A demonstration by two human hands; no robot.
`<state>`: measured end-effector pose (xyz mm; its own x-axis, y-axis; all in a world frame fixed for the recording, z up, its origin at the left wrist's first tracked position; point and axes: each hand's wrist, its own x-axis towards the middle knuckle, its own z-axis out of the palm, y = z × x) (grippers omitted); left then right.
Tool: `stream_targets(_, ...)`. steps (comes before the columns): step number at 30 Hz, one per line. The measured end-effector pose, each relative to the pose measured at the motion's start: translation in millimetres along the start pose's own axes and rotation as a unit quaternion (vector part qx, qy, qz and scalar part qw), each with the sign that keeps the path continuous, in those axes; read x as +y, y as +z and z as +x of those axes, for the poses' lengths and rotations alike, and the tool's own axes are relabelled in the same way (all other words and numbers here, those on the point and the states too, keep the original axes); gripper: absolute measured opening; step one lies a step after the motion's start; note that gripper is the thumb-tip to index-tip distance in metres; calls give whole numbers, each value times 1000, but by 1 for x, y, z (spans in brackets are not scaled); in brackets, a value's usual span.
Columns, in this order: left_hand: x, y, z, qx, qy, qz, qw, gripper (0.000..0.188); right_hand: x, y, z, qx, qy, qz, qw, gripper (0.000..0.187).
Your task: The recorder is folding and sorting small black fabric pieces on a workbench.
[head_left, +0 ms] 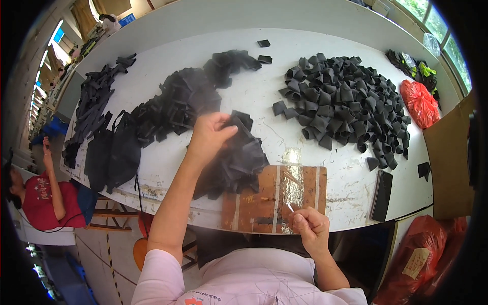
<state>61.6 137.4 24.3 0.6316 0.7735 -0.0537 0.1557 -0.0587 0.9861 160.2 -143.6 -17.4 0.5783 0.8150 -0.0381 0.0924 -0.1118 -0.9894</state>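
Observation:
My left hand [209, 136] is over a loose heap of flat black fabric pieces [231, 170], its thumb and fingers pinched at the edge of one black piece [242, 122]. Low in front of me, my right hand [312, 230] is closed around a small thin tool with a pale pointed tip [290, 206]; its kind is mostly hidden by the fingers. That tip is over a brown board [264, 179] crossed by pale strips and a shiny band of tape [292, 175]. The heap overlaps the board's left side.
Black pieces bent into loops [345, 101] are heaped at the right. More flat black pieces [188, 94], dark strips [94, 101] and a black bag [124, 145] lie left. A black phone-like slab [382, 195] and red plastic bag [420, 104] are right. Another person [51, 198] sits left.

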Motion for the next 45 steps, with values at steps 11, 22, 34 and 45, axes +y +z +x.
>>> stream_targets(11,-32,2,-81,107,102,247,958,10,-8,41,-6,-113,-29,-43,992,12)
stream_targets(22,-49,-1,-106,289,101,157,939,6,-21,60,-3,-121,-80,-100,984,11)
stream_targets(34,-41,71,-194,118,-74,-458,878,12,-18,69,-2,-98,128,237,958,18)
stream_targets(45,-4,38,-169,-144,-143,-258,945,25,-39,22,3,-214,-8,23,976,11)
